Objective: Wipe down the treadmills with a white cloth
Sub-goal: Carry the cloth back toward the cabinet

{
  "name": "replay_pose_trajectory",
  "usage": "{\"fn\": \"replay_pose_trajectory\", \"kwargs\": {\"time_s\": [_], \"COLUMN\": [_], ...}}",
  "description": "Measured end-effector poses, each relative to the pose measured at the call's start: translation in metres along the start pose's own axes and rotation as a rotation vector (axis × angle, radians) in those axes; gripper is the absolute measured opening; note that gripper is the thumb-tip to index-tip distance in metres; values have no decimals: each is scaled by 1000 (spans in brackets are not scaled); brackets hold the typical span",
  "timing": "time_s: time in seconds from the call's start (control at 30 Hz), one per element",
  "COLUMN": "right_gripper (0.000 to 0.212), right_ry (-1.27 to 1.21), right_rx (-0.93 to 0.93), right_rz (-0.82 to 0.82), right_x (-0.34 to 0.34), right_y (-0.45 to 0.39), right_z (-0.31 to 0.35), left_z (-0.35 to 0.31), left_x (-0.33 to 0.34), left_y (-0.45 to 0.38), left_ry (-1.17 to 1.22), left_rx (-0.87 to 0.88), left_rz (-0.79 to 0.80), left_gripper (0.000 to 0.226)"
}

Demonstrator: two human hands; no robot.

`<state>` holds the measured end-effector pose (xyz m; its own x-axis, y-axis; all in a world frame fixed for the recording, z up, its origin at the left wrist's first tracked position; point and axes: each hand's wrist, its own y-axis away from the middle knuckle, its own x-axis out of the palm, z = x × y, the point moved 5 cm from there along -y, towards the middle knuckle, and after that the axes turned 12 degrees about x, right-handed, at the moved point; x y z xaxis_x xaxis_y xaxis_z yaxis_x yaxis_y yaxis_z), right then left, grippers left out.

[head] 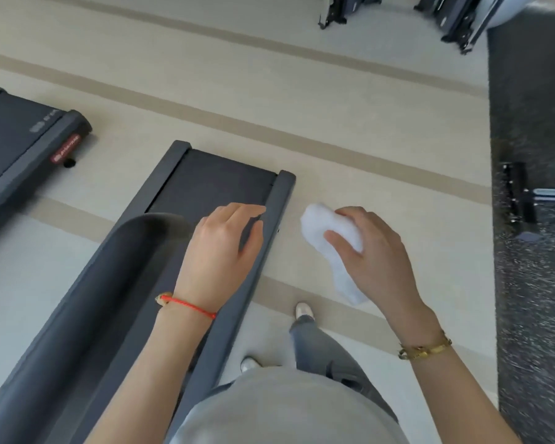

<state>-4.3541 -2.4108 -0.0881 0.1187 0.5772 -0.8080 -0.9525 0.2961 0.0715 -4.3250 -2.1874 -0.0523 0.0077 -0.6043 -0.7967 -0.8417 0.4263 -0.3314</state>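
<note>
A person in a grey top point(289, 408) stands beside a flat treadmill point(202, 193), both forearms stretched forward and down over it. The left hand point(225, 241), a red cord point(186, 305) at its wrist, hovers above the right-hand side rail point(277, 203) with fingers relaxed and slightly spread, holding nothing; whether the fingertips actually touch the belt is hard to judge from this height. The right hand point(369, 248), wearing a gold bracelet point(425, 349), grips the white cloth point(334, 245), thumb and fingers curled round its bunched middle so both ends stick out. The cloth hangs over bare floor point(350, 174), just to the right of that rail and apart from it. The treadmill's long axis runs away from the camera towards the upper right, so the wiping stroke would probably run along it, and the cloth must first travel leftwards across the rail. The cloth hand is the farther of the two from the belt. A second treadmill point(23, 136) lies well apart to the left.
</note>
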Motion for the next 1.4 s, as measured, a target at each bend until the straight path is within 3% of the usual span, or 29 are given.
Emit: {"fn": "replay_pose_trajectory", "kwargs": {"time_s": [0.57, 0.8, 1.03, 1.4], "right_gripper": [24, 22, 21, 23], "right_ry": [49, 23, 0, 11], "right_rx": [102, 148, 166, 90], "right_rz": [-38, -12, -7, -33], "right_x": [-95, -102, -90, -99], "right_y": [-194, -275, -387, -625], "right_z": [-114, -136, -134, -72], "left_z": [-8, 10, 57, 154], "left_x": [124, 154, 178, 183], "left_y": [-207, -284, -389, -591], "left_ry": [72, 67, 52, 43], "left_rx": [-72, -83, -33, -51], "left_rz": [-3, 15, 0, -53], "left_gripper": [24, 24, 23, 24]}}
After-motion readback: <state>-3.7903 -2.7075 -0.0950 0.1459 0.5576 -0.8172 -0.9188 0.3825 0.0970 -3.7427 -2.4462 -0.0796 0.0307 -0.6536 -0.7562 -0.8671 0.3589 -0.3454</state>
